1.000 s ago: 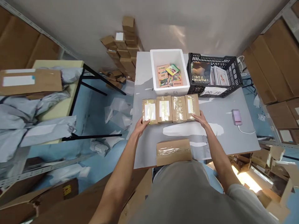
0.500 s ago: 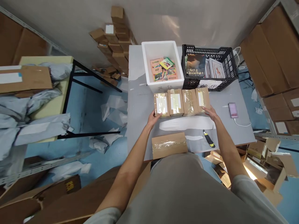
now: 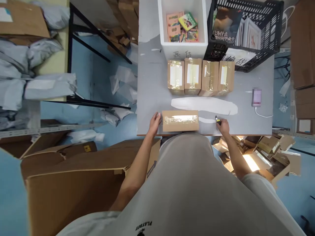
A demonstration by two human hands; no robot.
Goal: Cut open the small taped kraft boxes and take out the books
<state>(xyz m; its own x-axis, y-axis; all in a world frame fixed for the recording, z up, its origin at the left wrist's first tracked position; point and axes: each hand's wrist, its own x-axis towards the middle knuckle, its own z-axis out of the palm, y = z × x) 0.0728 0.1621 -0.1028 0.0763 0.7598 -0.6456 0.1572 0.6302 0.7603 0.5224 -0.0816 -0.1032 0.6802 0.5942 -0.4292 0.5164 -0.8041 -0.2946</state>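
My left hand point(image 3: 155, 120) rests against the left end of a taped cardboard box point(image 3: 180, 120) lying at the near edge of the grey table point(image 3: 152, 91); the fingers touch its side. My right hand point(image 3: 223, 125) is closed on a yellow and black utility knife point(image 3: 218, 120) just right of that box. Farther back, a row of several small taped boxes point(image 3: 200, 77) stands side by side, apart from both hands. A long white strip of backing paper point(image 3: 204, 105) lies between the row and the near box.
A white foam bin point(image 3: 183, 49) with colourful booklets and a black plastic crate point(image 3: 246, 29) with books stand at the table's back. A phone point(image 3: 256, 97) on a cable lies at right. Large cardboard cartons point(image 3: 73, 183) stand left of me; flattened boxes point(image 3: 268, 154) litter the floor at right.
Both hands left the row of small boxes and drew back to the near edge. The left now touches the near box; the right has closed on the knife. My view tilted down.
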